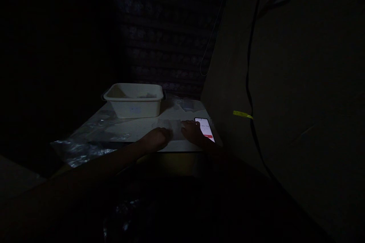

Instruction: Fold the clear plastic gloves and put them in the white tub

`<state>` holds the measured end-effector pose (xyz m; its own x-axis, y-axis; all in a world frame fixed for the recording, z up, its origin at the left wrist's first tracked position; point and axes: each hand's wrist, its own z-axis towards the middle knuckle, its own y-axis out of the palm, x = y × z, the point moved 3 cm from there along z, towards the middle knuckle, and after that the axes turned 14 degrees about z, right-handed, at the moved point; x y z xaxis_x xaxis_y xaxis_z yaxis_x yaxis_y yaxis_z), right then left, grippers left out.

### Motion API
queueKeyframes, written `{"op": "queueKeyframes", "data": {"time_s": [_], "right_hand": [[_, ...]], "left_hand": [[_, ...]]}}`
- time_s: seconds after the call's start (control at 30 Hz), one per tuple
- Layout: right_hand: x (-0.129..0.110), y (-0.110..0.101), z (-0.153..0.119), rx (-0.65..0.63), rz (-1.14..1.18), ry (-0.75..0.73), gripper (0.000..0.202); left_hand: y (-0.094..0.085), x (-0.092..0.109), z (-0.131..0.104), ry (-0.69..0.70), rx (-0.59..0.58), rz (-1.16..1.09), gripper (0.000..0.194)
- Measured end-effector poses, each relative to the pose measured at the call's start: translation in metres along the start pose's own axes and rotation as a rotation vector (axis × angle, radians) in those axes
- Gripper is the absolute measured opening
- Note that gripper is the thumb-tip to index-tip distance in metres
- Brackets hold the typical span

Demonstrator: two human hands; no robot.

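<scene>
Left hand (pixel 157 139) and right hand (pixel 191 131) lie apart, at either side of a sheet (pixel 177 130) on the near part of the table (pixel 142 126), left of the phone (pixel 205 130); too dark to tell whether either grips. Light, even pressure should keep it flat.

I counted two hands (pixel 157 138) (pixel 191 131) and one table (pixel 142 123); from the hands, one tub (pixel 135 108) at ten o'clock, one phone (pixel 204 129) at three, one black cable (pixel 247 79) at two.
</scene>
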<state>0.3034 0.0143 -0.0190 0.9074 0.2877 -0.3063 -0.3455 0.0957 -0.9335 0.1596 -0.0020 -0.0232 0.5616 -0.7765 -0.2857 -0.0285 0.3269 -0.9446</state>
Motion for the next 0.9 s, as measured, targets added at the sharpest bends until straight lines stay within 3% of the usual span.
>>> {"op": "queueKeyframes", "data": {"time_s": [0.13, 0.27, 0.37, 0.47, 0.57, 0.67, 0.77, 0.9], "right_hand": [[0.004, -0.003, 0.0, 0.033, 0.028, 0.043, 0.035], [0.008, -0.003, 0.0, 0.068, 0.122, 0.04, 0.032], [0.016, -0.006, 0.004, 0.122, 0.355, 0.059, 0.027], [0.024, -0.012, 0.009, 0.166, 0.807, 0.125, 0.023], [0.021, -0.013, 0.011, 0.016, 1.288, 0.238, 0.033], [0.007, -0.007, 0.01, -0.213, 1.595, 0.312, 0.044], [0.0, 0.003, 0.01, -0.23, 1.732, 0.356, 0.028], [0.0, 0.015, 0.01, -0.215, 1.757, 0.396, 0.007]], "left_hand": [[0.003, 0.009, 0.009, 0.037, -0.103, 0.092, 0.02], [-0.003, 0.008, 0.01, -0.072, -0.119, -0.033, 0.017], [-0.018, -0.008, 0.008, -0.263, -0.03, -0.273, 0.018], [-0.034, -0.031, 0.001, -0.511, 0.145, -0.675, 0.013], [-0.039, -0.049, -0.008, -0.789, 0.305, -1.034, 0.013], [-0.033, -0.055, -0.014, -0.945, 0.369, -1.269, 0.01], [-0.024, -0.054, -0.017, -1.018, 0.34, -1.428, 0.007], [-0.014, -0.047, -0.014, -0.999, 0.183, -1.659, 0.01]]}}
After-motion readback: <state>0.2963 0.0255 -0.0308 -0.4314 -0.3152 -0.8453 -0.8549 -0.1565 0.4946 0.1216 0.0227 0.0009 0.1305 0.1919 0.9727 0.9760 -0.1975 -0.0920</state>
